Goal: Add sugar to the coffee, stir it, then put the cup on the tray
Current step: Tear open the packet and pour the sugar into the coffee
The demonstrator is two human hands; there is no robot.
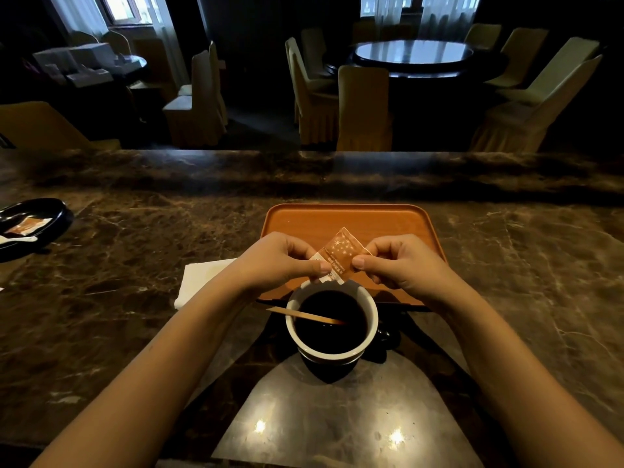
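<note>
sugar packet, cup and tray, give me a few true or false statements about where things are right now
1. Both hands pinch the sugar packet above the cup. True.
2. The cup stands on the orange tray. False: it stands on the counter, nearer the person than the tray.
3. A wooden stirrer leans in the coffee. True.
4. The white napkin lies right of the cup. False: it lies to the left.
5. The black dish at far left holds another packet. True.

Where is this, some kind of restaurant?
Probably a restaurant or hotel dining hall: a long marble counter, a round dining table ringed by cloth-covered chairs, and a serving tray.
</note>
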